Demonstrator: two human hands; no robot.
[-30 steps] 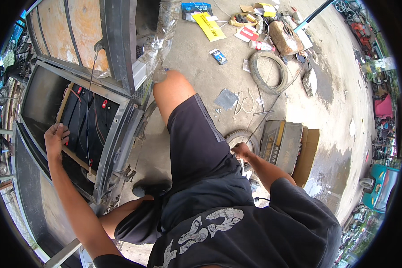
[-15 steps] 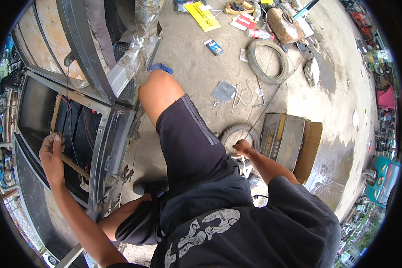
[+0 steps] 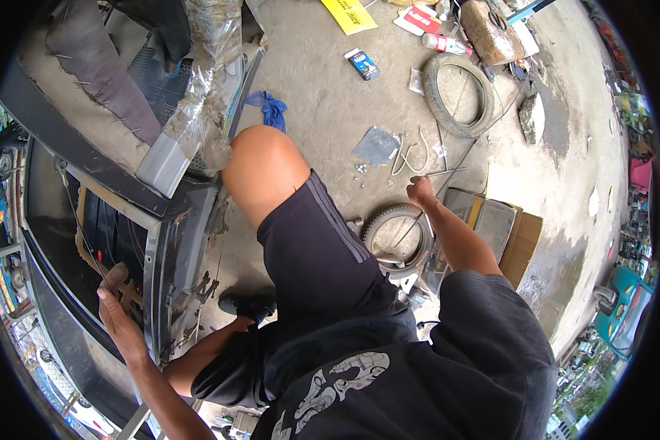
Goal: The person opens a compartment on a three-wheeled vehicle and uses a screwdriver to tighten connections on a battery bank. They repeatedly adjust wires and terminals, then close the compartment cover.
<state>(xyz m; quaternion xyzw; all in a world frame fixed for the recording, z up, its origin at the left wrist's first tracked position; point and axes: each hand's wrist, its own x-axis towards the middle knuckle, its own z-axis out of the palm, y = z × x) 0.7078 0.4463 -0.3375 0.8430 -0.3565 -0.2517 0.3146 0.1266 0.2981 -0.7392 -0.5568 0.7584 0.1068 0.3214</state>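
My left hand (image 3: 123,312) is at the opening of a dark vehicle door panel (image 3: 158,271), thumb and fingers apart, beside a thin cable (image 3: 77,209) hanging across the opening. Some of its fingers are blurred. On the right, my right hand (image 3: 421,191) is closed at the near end of the crossbar of a metal T-handle wrench (image 3: 451,171) lying on the concrete. The fingers partly hide that end. Just below it, a small tyre (image 3: 375,224) lies flat, with a pale object (image 3: 390,259) inside its ring.
A battered box (image 3: 488,227) with an open cardboard flap (image 3: 522,249) stands to the right. Farther off lie another tyre (image 3: 431,92), a white cord (image 3: 411,163), a grey sheet (image 3: 378,146), a small blue box (image 3: 363,64) and a blue cloth (image 3: 273,110). A brown block (image 3: 491,37) rests beyond.
My right hand has moved away from inside the lower tyre to the wrench's crossbar, leaving a pale object there. My left hand has moved lower on the door opening. The view has shifted slightly.
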